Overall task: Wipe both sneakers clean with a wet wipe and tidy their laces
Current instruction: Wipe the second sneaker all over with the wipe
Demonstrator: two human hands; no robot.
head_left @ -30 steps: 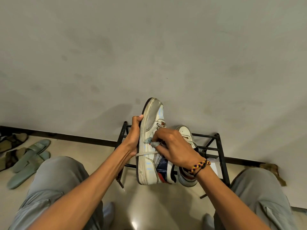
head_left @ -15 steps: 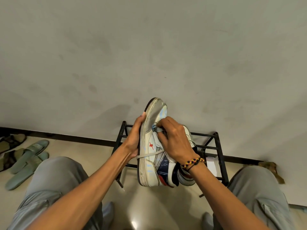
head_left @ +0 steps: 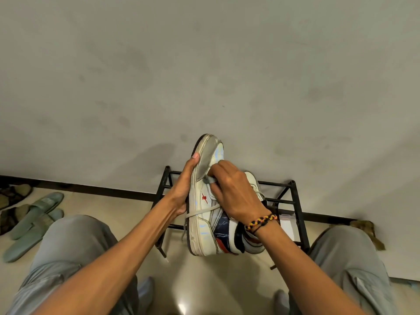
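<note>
Sneaker [head_left: 205, 201], centre frame, is held toe-up by the left hand [head_left: 183, 193] clasping its sole, exposing its side to the wet wipe [head_left: 208, 180] pinched in the right hand's [head_left: 231, 192] grip.

No readable words or numbers appear anywhere in view. The only sign is a small red logo mark [head_left: 204, 198], shaped like a cross or bird, on the white side panel of the sneaker [head_left: 205, 214] held upright at centre. The navy panel [head_left: 221, 226] nearer its heel bears pale scribbled lines that may be script, too blurred to read. A white label or card [head_left: 286, 223] on the black shoe rack [head_left: 293, 201], to the right behind the sneaker, shows no legible print.
</note>
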